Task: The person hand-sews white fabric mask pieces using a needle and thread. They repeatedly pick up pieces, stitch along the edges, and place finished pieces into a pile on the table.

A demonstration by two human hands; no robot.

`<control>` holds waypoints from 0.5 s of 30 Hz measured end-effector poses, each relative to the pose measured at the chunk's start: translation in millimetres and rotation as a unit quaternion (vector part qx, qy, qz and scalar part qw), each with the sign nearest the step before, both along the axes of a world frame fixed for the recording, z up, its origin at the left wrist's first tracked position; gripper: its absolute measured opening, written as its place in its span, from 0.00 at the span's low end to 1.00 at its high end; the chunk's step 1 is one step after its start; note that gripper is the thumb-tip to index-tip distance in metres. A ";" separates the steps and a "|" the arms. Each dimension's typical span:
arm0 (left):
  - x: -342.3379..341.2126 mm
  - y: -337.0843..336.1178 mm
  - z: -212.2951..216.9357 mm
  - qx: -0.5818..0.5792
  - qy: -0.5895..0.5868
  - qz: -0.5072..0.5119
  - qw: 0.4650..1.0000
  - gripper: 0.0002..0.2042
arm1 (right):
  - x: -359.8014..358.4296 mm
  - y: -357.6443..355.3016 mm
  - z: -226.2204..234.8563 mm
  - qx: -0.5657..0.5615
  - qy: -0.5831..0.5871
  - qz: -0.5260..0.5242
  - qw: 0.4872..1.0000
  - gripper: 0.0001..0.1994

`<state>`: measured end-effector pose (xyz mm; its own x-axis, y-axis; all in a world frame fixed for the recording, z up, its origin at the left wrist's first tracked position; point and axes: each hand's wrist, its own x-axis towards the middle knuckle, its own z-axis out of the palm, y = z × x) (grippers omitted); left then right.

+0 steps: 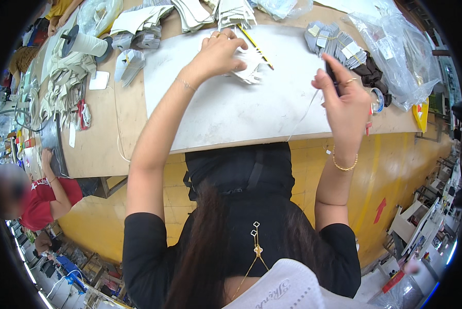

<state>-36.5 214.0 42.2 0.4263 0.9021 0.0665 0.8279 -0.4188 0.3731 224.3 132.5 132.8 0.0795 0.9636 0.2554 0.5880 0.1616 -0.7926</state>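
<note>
My left hand is over a small stack of white cut pieces on the white sheet. Its thumb and fingers are bent and spread apart, the thumb at the stack's near edge. Beyond it lies a yellow-and-black striped pencil. Raised above the right part of the table, my right hand grips a slim black tool, whose kind is mostly hidden by the fingers. A thin white thread runs from near this hand down to the table's front edge.
Bundled grey pieces and clear plastic bags lie at the right. On the left are a spool of white tape, heaped fabric strips and red-handled snips. A person in red works at the far left.
</note>
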 end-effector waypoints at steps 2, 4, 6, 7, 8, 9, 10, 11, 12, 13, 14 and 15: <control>-3.7 21.4 -1.9 -0.169 0.031 -0.019 0.985 0.28 | 5.5 10.1 17.2 0.034 0.006 -0.008 0.999 0.15; -2.2 39.7 -1.7 -0.238 0.052 -0.038 0.969 0.31 | 6.7 14.5 31.0 0.032 0.053 -0.006 0.998 0.15; 0.9 48.5 -1.6 -0.291 0.083 -0.040 0.952 0.35 | 6.1 16.0 42.6 0.035 0.098 0.003 0.995 0.17; 3.6 49.5 -2.5 -0.310 0.103 -0.034 0.945 0.37 | 5.7 16.2 47.9 0.058 0.118 0.017 0.991 0.17; 6.3 48.5 -3.6 -0.328 0.122 -0.030 0.936 0.39 | 5.6 16.5 53.4 0.081 0.138 0.031 0.987 0.17; 7.9 46.8 -4.4 -0.346 0.142 -0.027 0.927 0.41 | 5.8 16.8 58.9 0.099 0.150 0.028 0.983 0.17; 8.9 35.6 -7.4 -0.285 0.152 -0.012 0.947 0.42 | 7.4 16.9 66.0 0.126 0.156 0.039 0.979 0.16; 9.9 21.1 -10.1 -0.207 0.124 -0.010 0.970 0.40 | 8.9 20.2 73.1 0.148 0.149 0.043 0.977 0.16; 10.2 3.2 -12.1 -0.124 0.094 -0.009 0.988 0.37 | 10.0 24.8 80.0 0.171 0.143 0.044 0.974 0.16; 10.7 -13.4 -12.5 -0.056 0.074 -0.007 0.996 0.35 | 10.6 30.4 87.5 0.196 0.125 0.051 0.971 0.16; 12.1 -24.4 -11.1 -0.108 0.004 -0.014 0.994 0.30 | 10.7 39.1 95.1 0.218 0.120 0.044 0.968 0.16; 15.4 -37.6 -8.6 -0.077 -0.012 -0.015 0.997 0.28 | 9.3 51.0 102.3 0.242 0.105 0.043 0.964 0.16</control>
<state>-21.0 176.3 33.5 0.4524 0.8897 -0.0615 0.8059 -0.3784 0.4553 233.6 183.5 235.1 0.1035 0.7407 0.6638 0.3915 0.5832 -0.7117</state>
